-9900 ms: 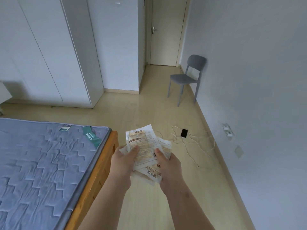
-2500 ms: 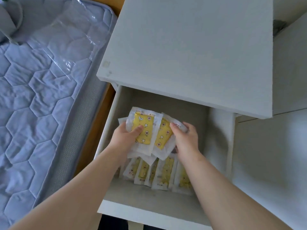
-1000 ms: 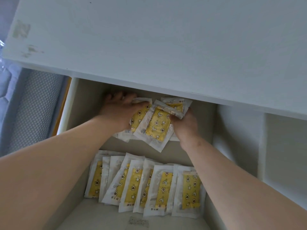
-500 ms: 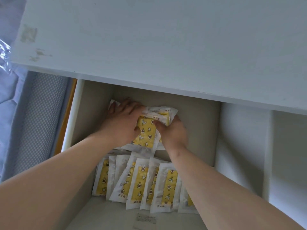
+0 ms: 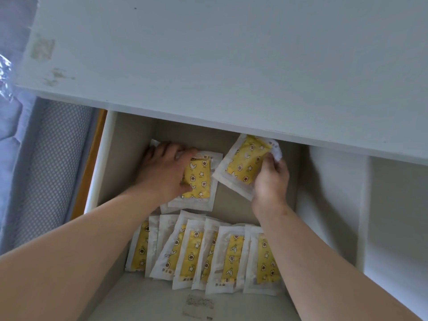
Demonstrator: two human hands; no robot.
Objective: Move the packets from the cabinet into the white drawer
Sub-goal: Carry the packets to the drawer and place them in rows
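Two hands work inside the open white drawer (image 5: 125,163). The left hand (image 5: 164,172) lies flat, pressing a stack of yellow-and-white sealed packets (image 5: 200,181) at the back left. The right hand (image 5: 271,181) pinches one tilted packet (image 5: 243,165) near the back right corner. Placing is under way; next, that packet probably needs laying flat beside the stack. A fanned row of packets (image 5: 231,251) lines the front edge. A white cabinet top (image 5: 208,54) overhangs, and a grey-blue mattress (image 5: 53,147) lies to the left.

I see packets (image 5: 228,253): white edges, yellow centres, brown-outlined star, moon, flower print; drawer (image 5: 100,163) white rim, beige inside. Left of drawer: orange wood strip (image 5: 89,163), grey dotted mesh (image 5: 53,158).
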